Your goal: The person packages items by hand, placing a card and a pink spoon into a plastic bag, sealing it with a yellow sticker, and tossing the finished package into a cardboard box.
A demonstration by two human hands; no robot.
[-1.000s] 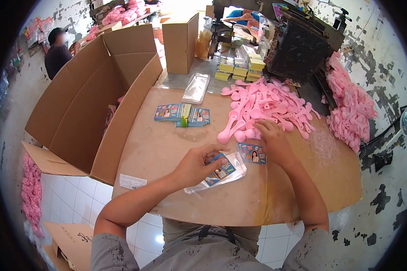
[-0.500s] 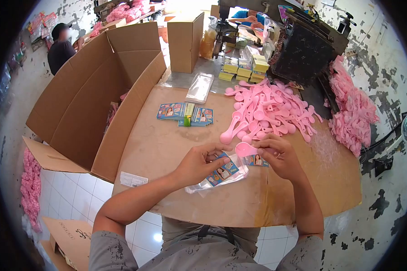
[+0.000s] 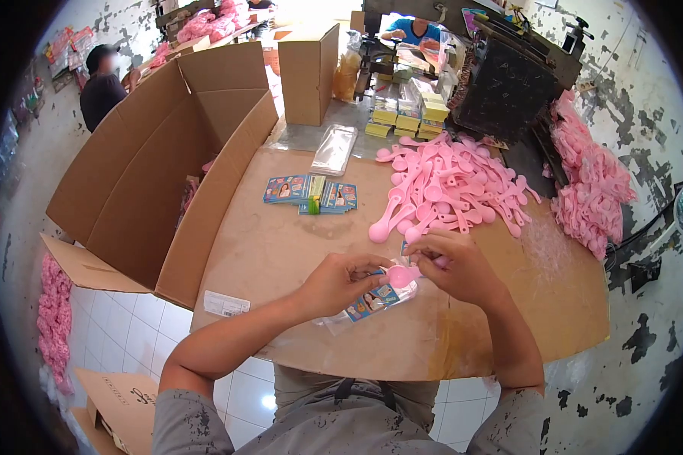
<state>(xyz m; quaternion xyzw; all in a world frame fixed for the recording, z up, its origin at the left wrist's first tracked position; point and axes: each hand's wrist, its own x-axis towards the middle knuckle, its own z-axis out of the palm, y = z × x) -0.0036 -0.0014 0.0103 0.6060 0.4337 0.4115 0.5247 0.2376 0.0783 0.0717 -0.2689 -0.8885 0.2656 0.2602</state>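
A pink scoop (image 3: 401, 276) is held between my two hands over the cardboard-topped table. My right hand (image 3: 451, 265) is closed on its handle side. My left hand (image 3: 341, 283) is closed at the other side, fingertips by the bowl and the edge of a clear bag; exactly what they pinch is too small to tell. Under the hands lie clear plastic bags (image 3: 340, 321) with a blue printed card (image 3: 372, 303) on them. Another card shows partly behind my right hand. Just beyond is a heap of pink scoops (image 3: 448, 182).
Blue card stacks (image 3: 334, 195) and a pile of clear bags (image 3: 333, 150) lie further back. A big open carton (image 3: 140, 167) stands left, yellow-edged card stacks (image 3: 407, 115) and a black machine (image 3: 505, 80) behind. Wrapped pink scoops (image 3: 590, 182) hang right. Two people (image 3: 102, 89) work beyond.
The scoop has moved down and left toward the bag, its bowl now by my left fingertips. My left hand has shifted off the card, and my right hand has turned over the scoop.
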